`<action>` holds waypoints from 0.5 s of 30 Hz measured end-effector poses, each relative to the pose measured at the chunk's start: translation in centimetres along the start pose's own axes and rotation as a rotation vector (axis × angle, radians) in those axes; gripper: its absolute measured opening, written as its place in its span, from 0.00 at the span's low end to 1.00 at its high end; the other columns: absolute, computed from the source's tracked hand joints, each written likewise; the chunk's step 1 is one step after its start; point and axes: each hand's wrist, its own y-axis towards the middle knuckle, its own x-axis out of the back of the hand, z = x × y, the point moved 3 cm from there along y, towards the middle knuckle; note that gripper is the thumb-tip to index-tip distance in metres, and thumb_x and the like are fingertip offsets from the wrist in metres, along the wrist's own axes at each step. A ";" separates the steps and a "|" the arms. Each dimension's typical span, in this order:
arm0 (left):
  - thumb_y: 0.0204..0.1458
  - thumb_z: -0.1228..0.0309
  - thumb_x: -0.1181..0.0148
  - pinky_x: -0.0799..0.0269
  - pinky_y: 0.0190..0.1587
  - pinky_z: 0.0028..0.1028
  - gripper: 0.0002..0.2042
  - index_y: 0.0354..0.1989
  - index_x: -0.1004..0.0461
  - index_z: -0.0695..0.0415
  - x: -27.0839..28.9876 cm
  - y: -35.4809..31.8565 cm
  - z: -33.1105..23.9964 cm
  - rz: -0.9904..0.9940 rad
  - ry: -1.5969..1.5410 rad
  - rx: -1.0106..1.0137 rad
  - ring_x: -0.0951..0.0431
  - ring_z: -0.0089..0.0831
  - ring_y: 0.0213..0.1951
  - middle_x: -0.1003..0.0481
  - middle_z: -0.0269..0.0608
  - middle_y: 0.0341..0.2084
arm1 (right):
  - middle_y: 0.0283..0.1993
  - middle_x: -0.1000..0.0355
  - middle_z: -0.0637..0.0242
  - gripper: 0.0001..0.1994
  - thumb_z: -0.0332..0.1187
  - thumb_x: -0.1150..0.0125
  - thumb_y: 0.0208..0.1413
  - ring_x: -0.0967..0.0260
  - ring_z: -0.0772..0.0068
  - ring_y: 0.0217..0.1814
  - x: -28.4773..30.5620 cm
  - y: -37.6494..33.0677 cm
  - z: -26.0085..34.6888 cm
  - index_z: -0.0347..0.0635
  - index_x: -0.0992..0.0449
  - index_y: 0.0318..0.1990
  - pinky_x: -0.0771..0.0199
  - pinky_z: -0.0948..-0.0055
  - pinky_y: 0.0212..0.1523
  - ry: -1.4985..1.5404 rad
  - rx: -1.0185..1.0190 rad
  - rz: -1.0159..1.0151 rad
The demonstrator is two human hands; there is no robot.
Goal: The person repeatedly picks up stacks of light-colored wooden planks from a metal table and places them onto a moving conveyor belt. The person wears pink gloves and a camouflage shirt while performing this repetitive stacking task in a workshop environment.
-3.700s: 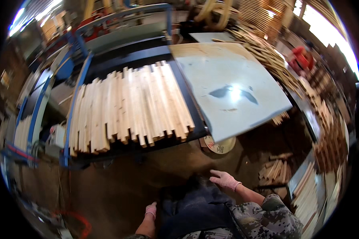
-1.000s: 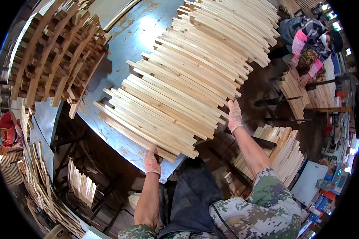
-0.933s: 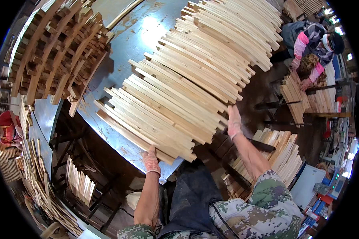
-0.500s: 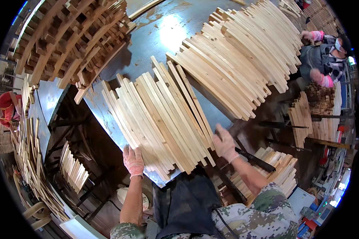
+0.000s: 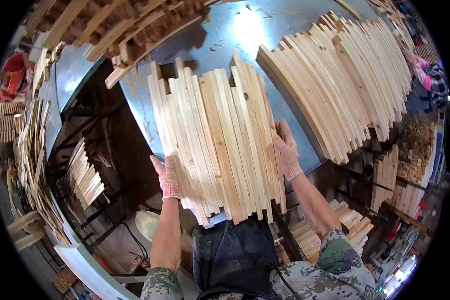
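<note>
A row of long, pale wooden strips (image 5: 217,145) lies side by side on the metal tabletop before me, with uneven ends. Against its left edge rests my left hand (image 5: 168,177), in a pale glove with a reddish cuff, its visible fingers extended and spread. My right hand (image 5: 287,155), gloved the same way, lies along the right edge with its fingers stretched out and apart. The row sits between both hands, its near ends close to my dark apron (image 5: 232,257). Parts of the fingers on the strips' sides are hidden.
Another broad row of strips (image 5: 335,90) lies right of mine on the metal table (image 5: 225,37). A stack of curved wooden pieces (image 5: 110,25) stands far left. Below right are more strips (image 5: 352,225). Co-workers, one in pink sleeves (image 5: 422,75), are at the right and left edges.
My right hand has come in against the row's right side, and the loose right-hand strips now lie closer to the others. My left hand stays along the left edge. The view has shifted.
</note>
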 end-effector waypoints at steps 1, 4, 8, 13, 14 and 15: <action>0.67 0.38 0.41 0.37 0.73 0.37 0.52 0.87 0.66 0.48 0.6 0.0 0.4 0.046 -0.042 0.027 0.31 0.45 0.72 0.39 0.54 0.79 | 0.84 0.44 0.51 0.41 0.30 0.36 0.67 0.44 0.59 0.84 -0.6 -0.7 -0.2 0.30 0.50 0.83 0.45 0.65 0.81 0.061 -0.025 -0.013; 0.66 0.43 0.36 0.35 0.73 0.39 0.54 0.87 0.69 0.44 1.8 -0.4 1.8 0.133 -0.256 0.087 0.30 0.41 0.71 0.36 0.50 0.77 | 0.83 0.43 0.52 0.43 0.28 0.34 0.66 0.42 0.60 0.83 -2.2 -2.1 -0.6 0.30 0.51 0.83 0.42 0.65 0.80 0.144 -0.109 -0.002; 0.64 0.47 0.31 0.31 0.72 0.42 0.44 0.81 0.46 0.53 4.2 -2.3 4.3 0.218 -0.526 0.255 0.26 0.41 0.67 0.27 0.47 0.70 | 0.80 0.39 0.50 0.46 0.32 0.29 0.62 0.40 0.59 0.81 -5.0 -2.9 -0.5 0.27 0.50 0.82 0.39 0.66 0.79 -0.213 -0.155 0.109; 0.62 0.54 0.29 0.25 0.66 0.44 0.30 0.66 0.23 0.63 8.9 -4.4 7.7 0.273 -0.553 0.499 0.20 0.42 0.61 0.19 0.47 0.60 | 0.71 0.28 0.50 0.50 0.36 0.24 0.57 0.32 0.58 0.75 -8.7 -2.7 -1.5 0.28 0.47 0.81 0.33 0.68 0.75 -0.706 -0.101 0.198; 0.61 0.56 0.28 0.24 0.65 0.44 0.30 0.66 0.23 0.63 9.4 -4.7 8.0 0.298 -0.556 0.504 0.18 0.42 0.59 0.19 0.48 0.59 | 0.69 0.26 0.51 0.49 0.35 0.23 0.56 0.30 0.58 0.73 -9.1 -2.7 -1.8 0.29 0.46 0.81 0.31 0.69 0.73 -0.706 -0.104 0.212; 0.56 0.62 0.25 0.21 0.62 0.43 0.28 0.63 0.20 0.64 10.0 -5.2 8.3 0.339 -0.597 0.540 0.16 0.42 0.54 0.16 0.46 0.54 | 0.67 0.24 0.52 0.48 0.35 0.23 0.56 0.27 0.58 0.71 -9.5 -2.6 -2.1 0.29 0.44 0.81 0.29 0.69 0.72 -0.707 -0.106 0.228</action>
